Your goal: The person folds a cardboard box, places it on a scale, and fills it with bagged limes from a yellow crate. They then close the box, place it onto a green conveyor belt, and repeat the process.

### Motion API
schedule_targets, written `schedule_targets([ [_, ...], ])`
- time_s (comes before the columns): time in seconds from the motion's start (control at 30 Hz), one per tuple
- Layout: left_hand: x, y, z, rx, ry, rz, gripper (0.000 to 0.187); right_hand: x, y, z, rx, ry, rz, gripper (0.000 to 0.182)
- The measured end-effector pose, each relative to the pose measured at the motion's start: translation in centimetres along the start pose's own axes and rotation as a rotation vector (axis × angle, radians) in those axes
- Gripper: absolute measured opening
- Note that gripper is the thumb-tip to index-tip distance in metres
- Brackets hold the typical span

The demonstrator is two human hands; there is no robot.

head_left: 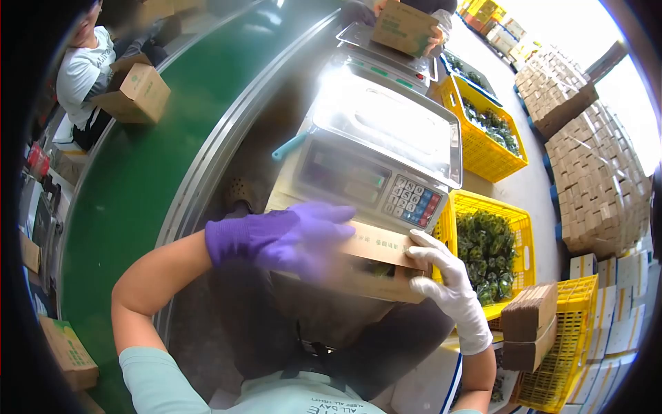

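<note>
A cardboard box (376,241) with printed flaps lies above my lap, against the near side of a digital scale (331,174). Through a gap between its flaps something dark green shows. My left hand (296,238), in a purple glove, is over the box's left end; its upper finger is stretched out, while the lower ones are smeared by motion. In a white glove, my right hand (445,269) grips the right end of the box, fingers on the far flap and thumb on the near side.
Yellow crates (524,241) with bagged green vegetables (483,255) stand to the right. Folded cardboard (529,310) sits nearer. A blue-handled tool (289,146) lies left of the scale. One person holds a box (403,29) ahead; another sits by an open box (141,93) across the green belt (152,155).
</note>
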State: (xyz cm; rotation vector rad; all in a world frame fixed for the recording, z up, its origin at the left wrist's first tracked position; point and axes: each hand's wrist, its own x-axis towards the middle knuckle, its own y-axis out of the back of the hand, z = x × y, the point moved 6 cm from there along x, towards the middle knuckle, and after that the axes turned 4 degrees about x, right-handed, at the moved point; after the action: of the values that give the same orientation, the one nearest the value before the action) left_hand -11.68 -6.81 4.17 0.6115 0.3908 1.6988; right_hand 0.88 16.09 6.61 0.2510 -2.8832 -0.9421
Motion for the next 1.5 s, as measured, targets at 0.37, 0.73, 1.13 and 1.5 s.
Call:
schedule_targets([
  [0.37, 1.7, -1.5, -3.3, -0.261, 0.306, 0.109, 0.086, -7.2, -11.9, -1.4, 0.481, -0.226, 0.899, 0.069],
  [0.73, 0.5, 2.2, 1.2, -0.201, 0.131, 0.514, 0.093, -6.0, -13.5, 0.8, 1.161, -0.370, 0.731, 0.080],
  [1.13, -13.4, 11.1, 17.8, 0.571, -0.491, 1.490, 0.076, 30.2, -28.6, -12.7, 0.663, -0.256, 0.058, 0.096],
  [1.5, -6.2, 7.5, 12.2, 0.607, -0.204, 1.065, 0.083, 16.4, -1.7, -6.3, 0.451, 0.324, 0.354, 0.042],
])
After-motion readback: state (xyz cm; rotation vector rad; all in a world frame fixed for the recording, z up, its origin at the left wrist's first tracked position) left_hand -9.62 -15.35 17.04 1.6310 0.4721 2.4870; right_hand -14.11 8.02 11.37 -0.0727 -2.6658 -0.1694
